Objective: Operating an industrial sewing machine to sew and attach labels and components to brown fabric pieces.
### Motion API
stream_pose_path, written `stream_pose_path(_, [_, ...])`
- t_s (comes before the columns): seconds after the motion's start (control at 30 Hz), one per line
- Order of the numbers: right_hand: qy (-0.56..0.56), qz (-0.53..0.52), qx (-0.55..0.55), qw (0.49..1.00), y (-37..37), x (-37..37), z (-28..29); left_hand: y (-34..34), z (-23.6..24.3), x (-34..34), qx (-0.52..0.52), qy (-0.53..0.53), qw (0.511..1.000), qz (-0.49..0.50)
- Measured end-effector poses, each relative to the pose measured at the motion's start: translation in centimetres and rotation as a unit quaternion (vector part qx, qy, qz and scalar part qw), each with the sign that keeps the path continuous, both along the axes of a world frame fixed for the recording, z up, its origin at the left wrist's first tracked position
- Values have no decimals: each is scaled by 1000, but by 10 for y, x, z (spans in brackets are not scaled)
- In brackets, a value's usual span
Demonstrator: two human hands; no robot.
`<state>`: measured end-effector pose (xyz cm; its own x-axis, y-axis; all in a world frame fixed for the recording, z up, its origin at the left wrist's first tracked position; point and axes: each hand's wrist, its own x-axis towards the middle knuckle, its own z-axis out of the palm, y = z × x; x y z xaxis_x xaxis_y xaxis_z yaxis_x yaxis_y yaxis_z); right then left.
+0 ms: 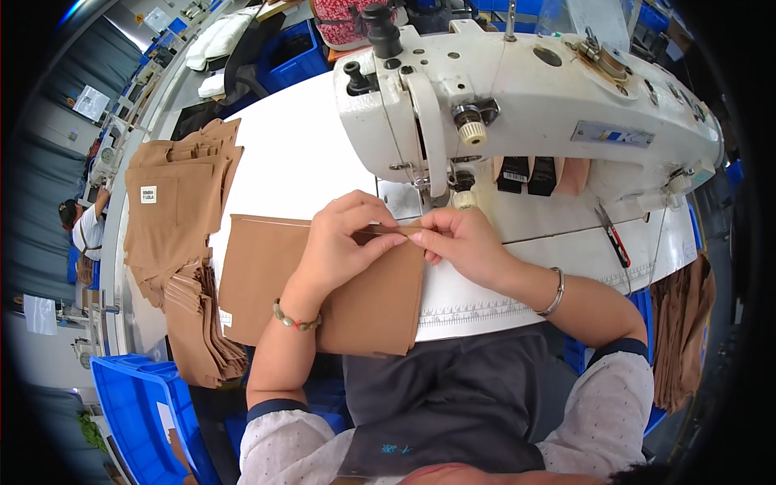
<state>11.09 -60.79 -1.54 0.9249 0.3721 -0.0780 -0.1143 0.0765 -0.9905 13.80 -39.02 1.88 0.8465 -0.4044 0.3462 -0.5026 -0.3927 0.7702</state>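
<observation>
A brown fabric piece with a pale thin line along its top edge lies on the white table below the needle area of a white sewing machine. My left hand pinches that edge, thumb and fingertips together, near the fabric's upper right corner. Just beside it, my right hand has its thumb and index finger closed on the same edge, the other fingers curled beneath. The presser foot and needle stand just above my hands, partly hidden by them.
Stacked brown pieces lie at the left, more hang at the right. Red-handled snips rest right of my right hand. Black and pink strips lie under the machine arm. A blue crate stands lower left; another person sits far left.
</observation>
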Motion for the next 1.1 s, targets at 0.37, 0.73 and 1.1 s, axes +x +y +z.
stream_pose_path(0.37, [-112,-10,-82,990,-1,-1,-3,-4,-4,-5,51,-21,998,-29])
stream_pose_path(0.73, [-305,-7,-171,937,-1,-1,4,20,-2,3,-42,319,941,-101])
stream_pose_path(1.1, [-367,-32,-214,904,-2,-1,1,7,9,-8,-15,285,957,-46])
